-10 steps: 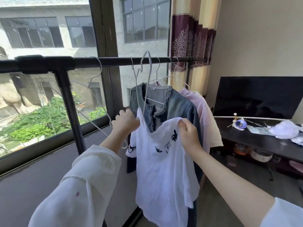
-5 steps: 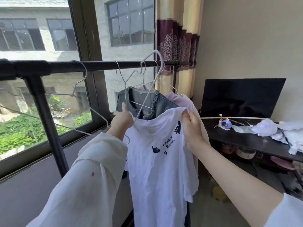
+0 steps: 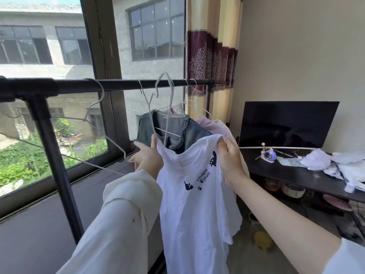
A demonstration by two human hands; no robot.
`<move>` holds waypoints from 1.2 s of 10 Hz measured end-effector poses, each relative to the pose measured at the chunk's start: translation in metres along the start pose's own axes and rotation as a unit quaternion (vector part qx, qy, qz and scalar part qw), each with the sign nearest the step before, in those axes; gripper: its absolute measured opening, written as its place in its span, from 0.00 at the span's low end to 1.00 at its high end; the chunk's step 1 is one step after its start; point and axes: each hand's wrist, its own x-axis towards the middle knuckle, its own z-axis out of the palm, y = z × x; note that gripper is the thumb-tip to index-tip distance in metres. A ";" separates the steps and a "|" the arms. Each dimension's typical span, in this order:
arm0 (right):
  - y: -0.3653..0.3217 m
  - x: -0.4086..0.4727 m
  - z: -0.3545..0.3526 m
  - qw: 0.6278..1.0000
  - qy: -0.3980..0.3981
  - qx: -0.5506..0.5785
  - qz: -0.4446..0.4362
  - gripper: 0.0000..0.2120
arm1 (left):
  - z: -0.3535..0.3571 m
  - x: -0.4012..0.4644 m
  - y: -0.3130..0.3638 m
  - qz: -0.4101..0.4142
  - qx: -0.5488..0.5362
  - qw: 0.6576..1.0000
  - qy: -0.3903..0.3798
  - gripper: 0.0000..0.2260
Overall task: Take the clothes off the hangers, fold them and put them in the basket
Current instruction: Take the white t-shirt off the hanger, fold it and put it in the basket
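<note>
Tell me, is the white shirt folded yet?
No: the white shirt hangs spread out, held at its shoulders by the left hand and right hand.

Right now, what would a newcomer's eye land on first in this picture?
Centre frame, a white T-shirt with dark paw prints hangs between the left hand and the right hand, a wire hanger poking from its collar. Behind it, a denim garment hangs on the black rail across the sunlit window.

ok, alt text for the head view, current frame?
A person holds up a white T-shirt, the right hand gripping its shoulder and the left hand at its collar by a wire hanger. Behind, a denim top hangs on a black rail by a window.
</note>
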 end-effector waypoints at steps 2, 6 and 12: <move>0.004 0.000 -0.003 1.000 -0.001 -0.012 0.003 0.14 | 0.014 0.000 -0.008 0.062 -0.479 0.875 -0.035 0.15; 0.016 0.000 -0.002 1.000 0.007 0.001 0.010 0.16 | 0.027 0.009 -0.020 0.091 -0.520 0.848 -0.048 0.16; 0.050 0.000 0.007 0.997 0.014 -0.064 0.036 0.14 | 0.067 -0.005 -0.052 -0.016 -0.631 0.748 -0.206 0.29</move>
